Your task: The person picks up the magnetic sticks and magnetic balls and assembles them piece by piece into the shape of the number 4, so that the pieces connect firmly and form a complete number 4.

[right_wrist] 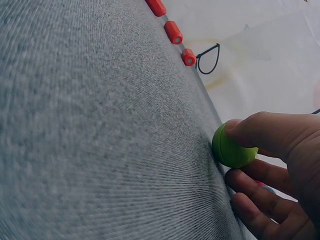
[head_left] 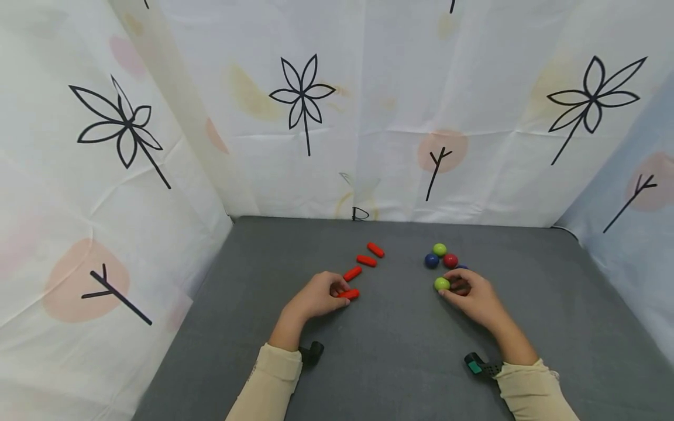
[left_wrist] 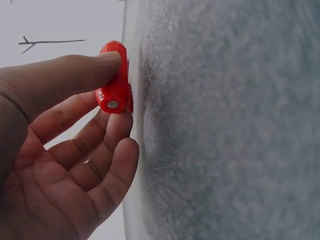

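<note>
My left hand point(head_left: 316, 297) pinches a short red cylinder point(head_left: 350, 294) between thumb and fingers, at the near end of a loose line of red cylinders. In the left wrist view this red cylinder point(left_wrist: 113, 80) shows a small silvery spot on its end. On the right, my right hand point(head_left: 478, 299) has its thumb and fingers on a green ball point(head_left: 442, 284). The right wrist view shows the thumb pressing the green ball point(right_wrist: 231, 147) from one side, close to the grey surface. Behind it sit another green ball point(head_left: 439, 249), a blue ball point(head_left: 432, 261) and a red ball point(head_left: 450, 261).
Three more red cylinders lie beyond the left hand: a near one point(head_left: 353, 273), a middle one point(head_left: 366, 261) and a far one point(head_left: 375, 250). A second blue ball point(head_left: 462, 267) is mostly hidden by the right hand. Patterned white cloth point(head_left: 389, 175) borders the grey table point(head_left: 389, 362).
</note>
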### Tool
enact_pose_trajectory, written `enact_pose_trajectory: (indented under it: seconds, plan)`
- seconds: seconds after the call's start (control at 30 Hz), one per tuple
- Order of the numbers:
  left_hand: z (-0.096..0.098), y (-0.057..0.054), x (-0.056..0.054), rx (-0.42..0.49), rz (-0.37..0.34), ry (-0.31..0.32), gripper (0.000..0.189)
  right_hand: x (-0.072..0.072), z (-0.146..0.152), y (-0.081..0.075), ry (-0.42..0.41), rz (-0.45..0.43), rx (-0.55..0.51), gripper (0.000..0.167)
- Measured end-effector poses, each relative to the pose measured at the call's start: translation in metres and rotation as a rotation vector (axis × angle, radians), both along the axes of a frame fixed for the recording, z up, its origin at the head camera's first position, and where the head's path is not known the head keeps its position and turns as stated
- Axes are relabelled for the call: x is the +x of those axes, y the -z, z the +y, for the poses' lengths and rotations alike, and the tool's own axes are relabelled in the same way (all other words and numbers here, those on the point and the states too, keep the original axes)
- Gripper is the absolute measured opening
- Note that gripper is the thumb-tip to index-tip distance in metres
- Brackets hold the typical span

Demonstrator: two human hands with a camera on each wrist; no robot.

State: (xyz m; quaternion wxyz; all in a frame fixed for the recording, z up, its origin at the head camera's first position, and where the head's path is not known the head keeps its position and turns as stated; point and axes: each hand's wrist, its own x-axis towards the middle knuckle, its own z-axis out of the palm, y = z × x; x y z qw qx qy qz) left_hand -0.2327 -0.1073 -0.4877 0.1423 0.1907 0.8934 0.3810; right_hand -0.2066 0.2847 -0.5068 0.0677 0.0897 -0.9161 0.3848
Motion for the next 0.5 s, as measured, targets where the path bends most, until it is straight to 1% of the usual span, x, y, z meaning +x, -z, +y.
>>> enact_pose_trajectory:
  seconds: [0.13, 0.5]
  plan:
    - [0.004, -0.001, 0.002, 0.003, 0.01, 0.007, 0.015, 0.001, -0.002, 0.0, -0.017, -0.027, -0.01, 0.032]
    - [0.015, -0.002, 0.006, 0.024, 0.017, 0.041, 0.017, 0.004, -0.019, -0.002, -0.084, -0.054, -0.092, 0.029]
